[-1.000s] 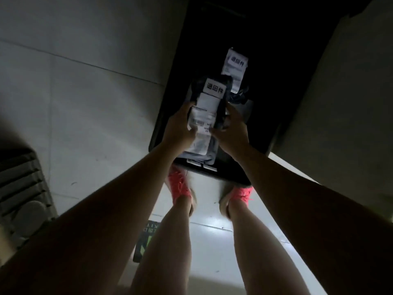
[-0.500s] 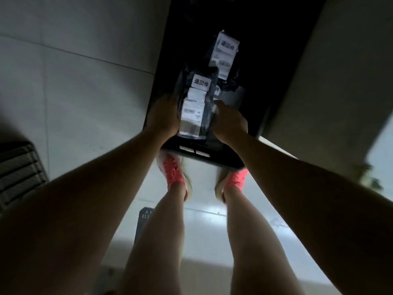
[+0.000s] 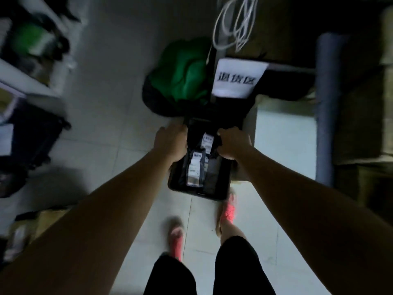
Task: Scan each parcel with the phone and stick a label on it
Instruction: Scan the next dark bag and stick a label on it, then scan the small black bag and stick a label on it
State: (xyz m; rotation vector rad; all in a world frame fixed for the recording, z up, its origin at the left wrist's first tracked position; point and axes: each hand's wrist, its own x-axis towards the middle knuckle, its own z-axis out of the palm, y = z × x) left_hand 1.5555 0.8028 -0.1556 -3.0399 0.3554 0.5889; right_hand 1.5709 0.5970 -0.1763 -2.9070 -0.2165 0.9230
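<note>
**A:** Two hands in play on the head camera, and both are on the black bin (image 3: 197,193). The left hand (image 3: 170,143) has its fingers hooked over the rim on its own side, clamped on.

**B:** The right hand (image 3: 234,143) does the same on the opposite rim, knuckles up, closed tight on the edge. The bin hangs between them, above the pale floor tiles (image 3: 119,103).

**A:** And the parcels? The rear parcel (image 3: 207,141) lies inside the bin, right between the two hands, dark wrap with a white label facing up.

**B:** The front parcel (image 3: 194,169) sits nearer the body, just inside the left wrist, and it also carries a white label. The print on both is too blurred to read.

**A:** Beyond the left hand there's a green bag (image 3: 182,75) slumped on the floor.

**B:** Past the right hand hangs a white sign (image 3: 238,79) with smeared black characters, and white cables (image 3: 234,22) loop above it.

**A:** Down below the bin's near edge is one pink shoe (image 3: 228,211), with the other pink shoe (image 3: 176,237) closer to the camera.
</note>
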